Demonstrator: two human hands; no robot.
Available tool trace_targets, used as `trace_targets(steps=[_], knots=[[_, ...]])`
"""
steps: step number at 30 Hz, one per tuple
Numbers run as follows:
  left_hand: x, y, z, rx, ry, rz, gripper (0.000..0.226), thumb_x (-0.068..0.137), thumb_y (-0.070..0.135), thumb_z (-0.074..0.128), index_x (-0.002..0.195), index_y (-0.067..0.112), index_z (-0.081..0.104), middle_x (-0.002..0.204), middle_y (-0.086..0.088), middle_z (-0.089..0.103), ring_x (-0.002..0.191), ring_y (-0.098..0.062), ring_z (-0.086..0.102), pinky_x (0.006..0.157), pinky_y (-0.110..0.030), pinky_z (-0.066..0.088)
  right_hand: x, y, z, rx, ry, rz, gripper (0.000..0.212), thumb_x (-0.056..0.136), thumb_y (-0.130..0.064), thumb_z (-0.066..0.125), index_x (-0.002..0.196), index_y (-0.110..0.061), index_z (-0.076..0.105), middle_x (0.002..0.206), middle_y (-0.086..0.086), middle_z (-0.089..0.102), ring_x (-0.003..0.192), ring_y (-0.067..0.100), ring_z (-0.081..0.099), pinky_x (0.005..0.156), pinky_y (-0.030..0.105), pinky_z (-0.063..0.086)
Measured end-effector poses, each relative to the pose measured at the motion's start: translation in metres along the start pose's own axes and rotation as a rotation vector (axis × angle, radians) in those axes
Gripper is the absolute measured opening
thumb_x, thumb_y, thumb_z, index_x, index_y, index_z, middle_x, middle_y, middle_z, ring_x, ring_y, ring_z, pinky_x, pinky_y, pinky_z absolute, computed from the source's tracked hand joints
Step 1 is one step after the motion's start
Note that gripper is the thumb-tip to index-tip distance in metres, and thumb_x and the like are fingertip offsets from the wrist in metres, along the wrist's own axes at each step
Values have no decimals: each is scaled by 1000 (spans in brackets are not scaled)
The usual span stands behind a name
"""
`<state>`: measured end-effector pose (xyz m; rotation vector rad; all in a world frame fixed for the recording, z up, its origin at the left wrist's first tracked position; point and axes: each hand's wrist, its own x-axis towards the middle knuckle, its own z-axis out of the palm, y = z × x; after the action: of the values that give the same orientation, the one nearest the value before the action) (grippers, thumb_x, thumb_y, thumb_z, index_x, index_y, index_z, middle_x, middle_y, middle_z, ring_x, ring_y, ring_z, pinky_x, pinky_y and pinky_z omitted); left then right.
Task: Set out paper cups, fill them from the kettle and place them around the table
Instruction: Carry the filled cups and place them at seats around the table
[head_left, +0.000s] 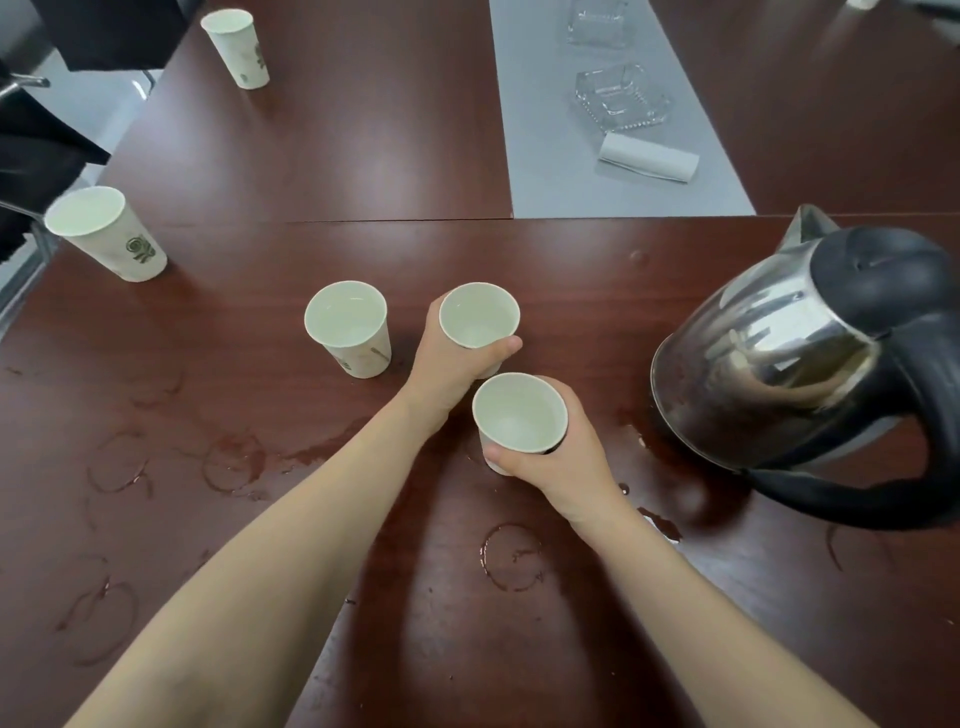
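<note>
My left hand (449, 358) grips a white paper cup (479, 315) at the middle of the dark wooden table (363, 156). Just in front of it, my right hand (558, 457) grips a second paper cup (519, 413). Both cups stand upright, and water shows in them. A third cup (347, 325) stands free to the left of my left hand. Two more cups sit near the left edge, one close (106, 234) and one far back (236, 47). The steel kettle (810, 348) with a black lid and handle stands at the right, untouched.
Wet rings and small puddles (234, 462) mark the table in front and left of my arms. Glass ashtrays (621, 98) and a rolled white towel (647, 158) lie on a grey strip at the back right. Black chairs (41, 156) stand along the left edge.
</note>
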<state>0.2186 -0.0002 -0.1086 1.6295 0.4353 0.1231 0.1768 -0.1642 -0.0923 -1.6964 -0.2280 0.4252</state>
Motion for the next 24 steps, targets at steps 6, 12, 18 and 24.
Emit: trace_targets(steps=[6, 12, 18, 24], knots=[[-3, -1, 6, -14, 85, 58, 81, 55, 26, 84, 123, 7, 45, 114, -8, 60, 100, -11, 58, 77, -14, 47, -2, 1, -6, 16, 34, 2, 73, 43, -38, 81, 109, -32, 49, 112, -9, 60, 102, 2, 57, 86, 18, 46], [-8, -1, 9, -30, 154, 120, 73, 65, 14, 84, 123, 18, 40, 115, 8, 52, 103, 2, 53, 87, -9, 43, -5, 4, -10, 19, 62, 2, 73, 46, -36, 82, 112, -30, 49, 113, -10, 60, 102, -1, 58, 86, 15, 45], [-14, 4, 11, -62, 148, 155, 84, 55, 38, 80, 125, 11, 43, 121, -2, 55, 110, -9, 55, 93, -20, 46, -6, 0, -14, 77, 42, -19, 65, 59, 1, 82, 110, -21, 48, 105, -8, 57, 82, -14, 58, 65, 6, 46], [-23, 20, 9, -122, 140, 203, 75, 55, 39, 78, 119, 21, 44, 118, 3, 54, 108, -4, 55, 93, -24, 47, -6, -12, -21, 158, 45, -35, 68, 57, 0, 77, 117, -11, 46, 104, -4, 57, 79, -13, 59, 59, 7, 47]])
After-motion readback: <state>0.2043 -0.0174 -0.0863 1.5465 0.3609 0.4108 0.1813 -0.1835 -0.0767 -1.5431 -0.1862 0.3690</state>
